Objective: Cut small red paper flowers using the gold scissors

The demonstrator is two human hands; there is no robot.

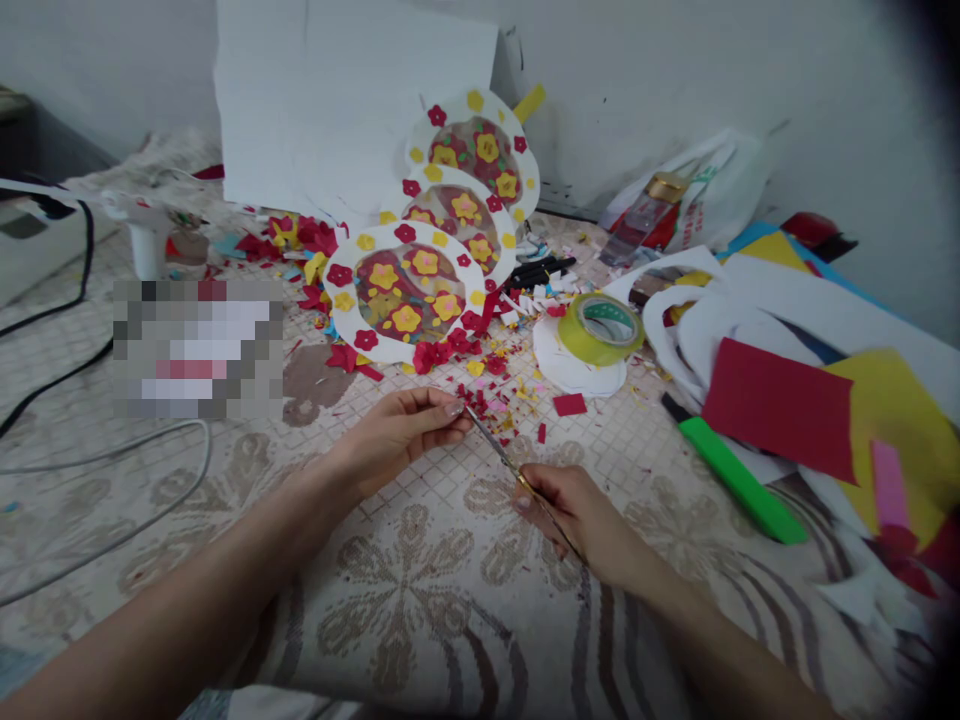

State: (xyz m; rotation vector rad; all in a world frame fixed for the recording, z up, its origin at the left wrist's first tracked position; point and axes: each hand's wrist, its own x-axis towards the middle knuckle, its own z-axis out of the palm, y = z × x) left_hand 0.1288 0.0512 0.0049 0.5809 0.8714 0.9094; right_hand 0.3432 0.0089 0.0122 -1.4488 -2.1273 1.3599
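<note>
My right hand (559,505) is wrapped round a pair of slim scissors (517,470), whose blades point up and left. The blade tips meet the fingertips of my left hand (412,425). Those fingers are pinched together; a tiny dark red bit seems to show at the tips, too small to make out. Just beyond both hands lie red, yellow and pink paper scraps (495,400). Behind them stand round white paper frames (409,290) decorated with red and yellow flowers.
A yellow-green tape roll (600,330) rests on white paper. To the right lie a green cutter (742,480), red paper (780,405) and yellow paper (907,410). A grey cable (202,460) loops at left. A bottle (645,215) leans near the wall.
</note>
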